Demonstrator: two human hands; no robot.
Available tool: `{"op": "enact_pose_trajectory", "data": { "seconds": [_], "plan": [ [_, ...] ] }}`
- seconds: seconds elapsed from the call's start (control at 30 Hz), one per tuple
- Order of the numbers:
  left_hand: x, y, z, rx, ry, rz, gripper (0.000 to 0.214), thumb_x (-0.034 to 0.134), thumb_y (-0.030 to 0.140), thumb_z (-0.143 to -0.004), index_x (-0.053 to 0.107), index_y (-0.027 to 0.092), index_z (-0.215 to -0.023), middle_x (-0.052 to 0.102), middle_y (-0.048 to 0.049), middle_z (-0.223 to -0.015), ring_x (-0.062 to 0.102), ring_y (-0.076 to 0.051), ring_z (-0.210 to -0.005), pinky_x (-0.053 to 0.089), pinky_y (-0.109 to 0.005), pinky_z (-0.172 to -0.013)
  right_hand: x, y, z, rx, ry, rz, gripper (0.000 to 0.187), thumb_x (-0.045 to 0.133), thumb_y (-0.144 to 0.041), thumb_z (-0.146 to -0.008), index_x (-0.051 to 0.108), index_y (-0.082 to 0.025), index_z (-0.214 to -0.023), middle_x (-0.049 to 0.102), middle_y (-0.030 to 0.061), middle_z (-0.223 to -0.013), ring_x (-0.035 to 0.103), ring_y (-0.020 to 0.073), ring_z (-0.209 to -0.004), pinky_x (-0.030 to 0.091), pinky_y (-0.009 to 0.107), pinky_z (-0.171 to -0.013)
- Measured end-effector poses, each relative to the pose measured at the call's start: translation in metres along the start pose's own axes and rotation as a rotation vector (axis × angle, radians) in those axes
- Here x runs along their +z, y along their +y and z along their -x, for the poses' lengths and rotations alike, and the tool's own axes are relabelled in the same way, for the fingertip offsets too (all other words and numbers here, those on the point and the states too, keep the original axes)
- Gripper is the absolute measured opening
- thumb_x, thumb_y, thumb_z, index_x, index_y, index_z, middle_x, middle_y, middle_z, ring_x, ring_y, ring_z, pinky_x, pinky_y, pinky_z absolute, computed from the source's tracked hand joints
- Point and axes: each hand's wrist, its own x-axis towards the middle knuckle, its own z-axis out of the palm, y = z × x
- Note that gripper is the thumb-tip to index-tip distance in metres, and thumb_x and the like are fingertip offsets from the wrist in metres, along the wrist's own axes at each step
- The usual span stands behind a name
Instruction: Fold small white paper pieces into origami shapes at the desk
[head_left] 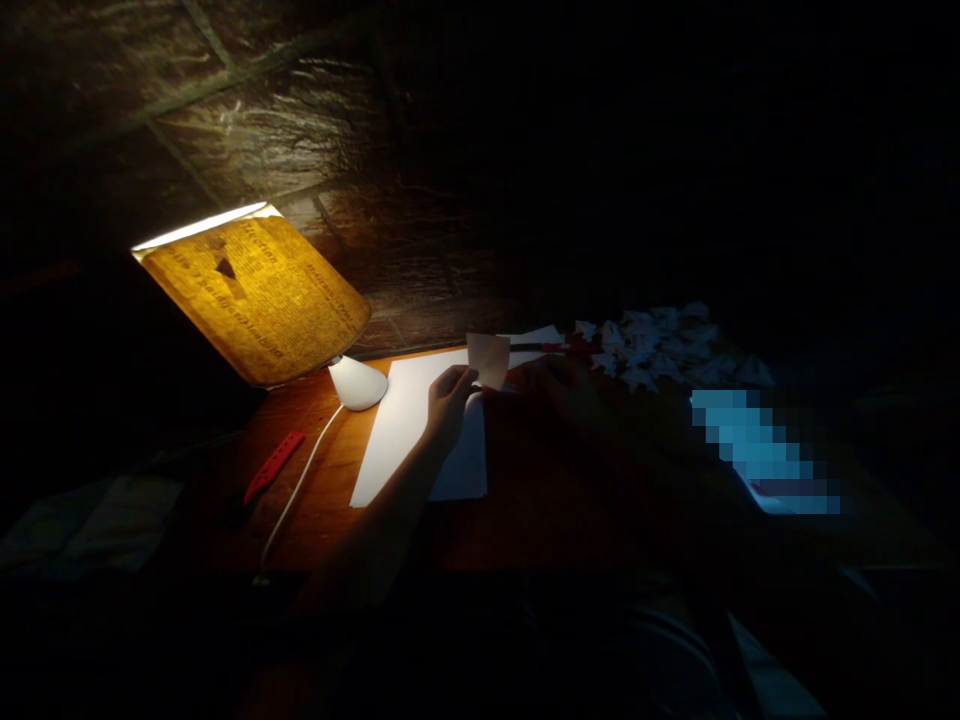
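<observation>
My left hand (448,402) pinches a small squarish piece of paper (489,358) and holds it up over the desk. The lamp lights this hand and the paper. My right hand (561,384) is just right of the paper, in deep shadow. Its fingers look bent, but whether they grip anything cannot be made out. Below my left hand lie white paper sheets (401,425) on the wooden desk. Behind my right hand lies a slim black and red object (551,348), its kind unclear.
A lit lamp (262,295) with a newsprint-patterned shade stands at the left, its white cord (300,490) running forward. Beside the cord lies a red handle-like tool (275,465). Many folded white paper pieces (652,340) are heaped at the back right. A blurred glowing screen (765,455) lies at the right.
</observation>
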Motion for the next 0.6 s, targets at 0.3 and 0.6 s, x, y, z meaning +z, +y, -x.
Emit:
{"op": "enact_pose_trajectory", "data": {
  "seconds": [0.3, 0.6],
  "plan": [
    [0.001, -0.003, 0.004, -0.318, -0.303, 0.253, 0.031, 0.085, 0.037, -0.073, 0.064, 0.017, -0.082, 0.06, -0.0003, -0.071, 0.058, -0.012, -0.062, 0.048, -0.024, -0.058, -0.001, 0.008, -0.003, -0.017, -0.06, -0.019, 0.035, 0.076, -0.049, -0.074, 0.072, -0.022, -0.096, 0.074, 0.0073, -0.1, 0.067, 0.0239, -0.092, 0.053, 0.04, -0.082],
    [-0.006, -0.009, 0.011, -0.433, -0.369, 0.118, 0.034, 0.089, 0.034, -0.067, 0.073, 0.016, -0.092, 0.072, -0.0051, -0.076, 0.065, -0.018, -0.063, 0.049, -0.031, -0.059, 0.008, 0.0, 0.007, 0.053, -0.275, -0.14, 0.028, 0.074, -0.049, -0.076, 0.065, -0.022, -0.082, 0.068, 0.0031, -0.08, 0.066, 0.021, -0.079, 0.054, 0.038, -0.076]
  ]
}}
